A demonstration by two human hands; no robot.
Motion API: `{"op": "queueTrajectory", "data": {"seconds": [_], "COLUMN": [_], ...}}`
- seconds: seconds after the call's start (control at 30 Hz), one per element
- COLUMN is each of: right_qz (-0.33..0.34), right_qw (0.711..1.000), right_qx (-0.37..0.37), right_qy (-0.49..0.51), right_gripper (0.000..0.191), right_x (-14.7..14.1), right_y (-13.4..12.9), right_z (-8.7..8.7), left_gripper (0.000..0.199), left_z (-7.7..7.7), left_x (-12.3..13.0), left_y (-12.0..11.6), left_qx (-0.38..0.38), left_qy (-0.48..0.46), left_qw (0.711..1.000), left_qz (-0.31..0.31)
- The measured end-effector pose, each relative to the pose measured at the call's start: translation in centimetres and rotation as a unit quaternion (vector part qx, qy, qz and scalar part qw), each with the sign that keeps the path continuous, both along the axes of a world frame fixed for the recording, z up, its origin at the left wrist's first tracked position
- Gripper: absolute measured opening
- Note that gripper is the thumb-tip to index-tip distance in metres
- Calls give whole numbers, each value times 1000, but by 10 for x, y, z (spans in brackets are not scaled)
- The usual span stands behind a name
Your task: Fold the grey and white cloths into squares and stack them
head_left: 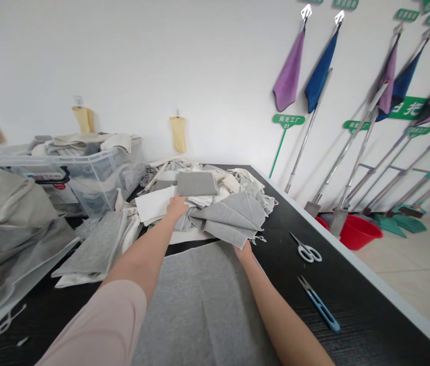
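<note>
My left hand (pixel 177 206) reaches to the front of a heap of cloths. Its fingers are bent at the edge of a white folded cloth (pixel 155 204), just below a grey folded cloth (pixel 197 183); the fingertips are partly hidden. My right hand (pixel 243 251) grips the lower corner of a creased grey cloth (pixel 233 216) with loose threads, its fingers mostly underneath. Between my forearms, a large grey cloth (pixel 203 300) lies flat on the black table (pixel 360 310).
White-handled scissors (pixel 308 252) and blue thread snips (pixel 319 304) lie at the right. Leftward are folded grey cloths (pixel 90 249), a draped grey cloth (pixel 12 239) and a clear plastic bin (pixel 92 178) full of cloths. Beyond the table edge stand a red bucket (pixel 360 232) and several poles.
</note>
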State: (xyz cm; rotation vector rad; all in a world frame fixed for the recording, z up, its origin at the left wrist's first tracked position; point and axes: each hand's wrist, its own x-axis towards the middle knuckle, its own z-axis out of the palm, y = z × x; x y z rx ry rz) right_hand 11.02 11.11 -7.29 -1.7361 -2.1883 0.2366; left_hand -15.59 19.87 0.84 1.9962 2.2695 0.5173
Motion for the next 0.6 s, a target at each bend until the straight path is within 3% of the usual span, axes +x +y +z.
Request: {"op": "queueTrajectory", "data": {"seconds": [0.17,0.37,0.6], "right_qz": [15,54,76], "right_qw": [991,956,938], "right_qx": [72,154,170], "right_qy": [114,242,292], "right_gripper": [38,29,32], "right_x": [5,8,8], "right_y": [13,25,24], "right_z": [-18,-33,-33], "left_gripper": [39,37,46], "left_z": [-5,-2,8], "left_x": [13,21,31], "left_y": [12,26,29], "left_qx": [-3,-11,-14], "left_qy": [49,99,144], "left_qw": [999,995,989], "left_qz": [8,18,-17]}}
